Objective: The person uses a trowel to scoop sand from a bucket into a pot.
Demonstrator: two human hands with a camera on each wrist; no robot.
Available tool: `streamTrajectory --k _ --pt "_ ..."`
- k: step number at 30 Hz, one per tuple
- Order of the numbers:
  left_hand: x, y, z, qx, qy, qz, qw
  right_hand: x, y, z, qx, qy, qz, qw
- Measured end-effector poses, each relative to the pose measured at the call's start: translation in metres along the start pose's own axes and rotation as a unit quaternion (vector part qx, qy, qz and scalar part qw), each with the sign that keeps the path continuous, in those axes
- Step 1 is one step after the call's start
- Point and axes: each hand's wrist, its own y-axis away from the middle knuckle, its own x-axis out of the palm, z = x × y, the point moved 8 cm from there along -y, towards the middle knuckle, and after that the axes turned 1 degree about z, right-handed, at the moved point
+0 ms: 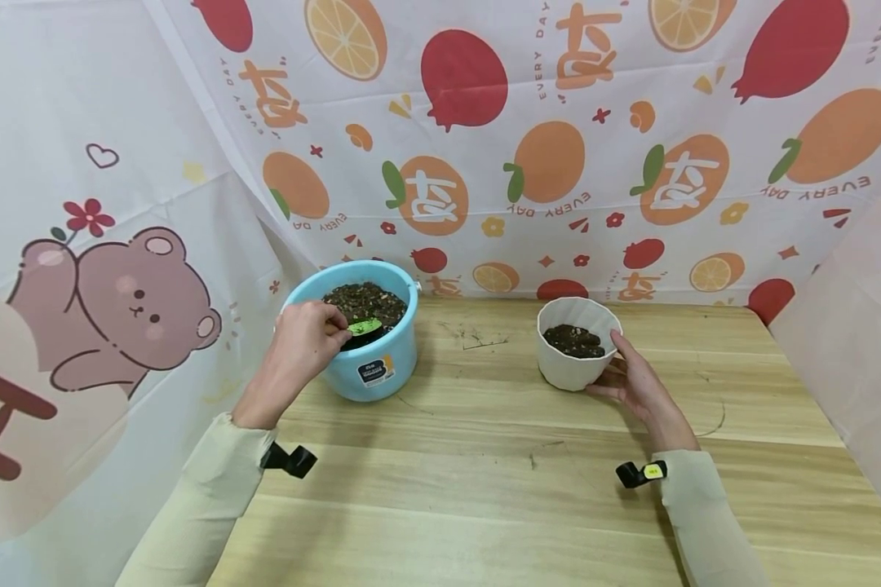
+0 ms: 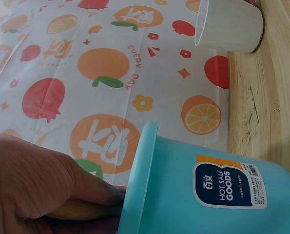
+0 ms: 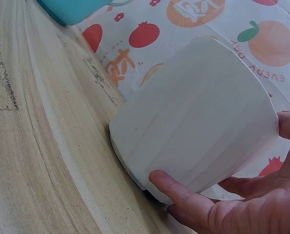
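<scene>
My left hand point(image 1: 303, 336) reaches over the rim of a light blue bucket point(image 1: 405, 350) that holds dark soil point(image 1: 367, 300). It grips a small trowel with a green blade point(image 1: 365, 328), which lies at the soil inside the near side. In the left wrist view the trowel's wooden handle point(image 2: 81, 210) shows between the fingers; the blade is hidden behind the bucket wall. On the right, a white ribbed flowerpot point(image 1: 567, 373) stands with some dark soil point(image 1: 574, 341) in it. My right hand point(image 1: 635, 381) holds the pot by its right side, thumb near the rim and fingers low on the wall.
Both containers stand on a wood-grain table point(image 1: 440, 489), the bucket left and the pot right. Crumbs of soil point(image 1: 477, 338) are scattered between them. A fruit-print curtain point(image 1: 484, 179) hangs close behind, and a bear-print sheet point(image 1: 139, 310) borders the left side.
</scene>
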Motion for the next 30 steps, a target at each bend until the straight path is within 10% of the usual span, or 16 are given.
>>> streamTrajectory --k 30 --pt "0.016 -0.003 0.010 -0.054 0.029 -0.013 0.9980 0.001 0.001 0.001 -0.002 0.001 0.000 1.000"
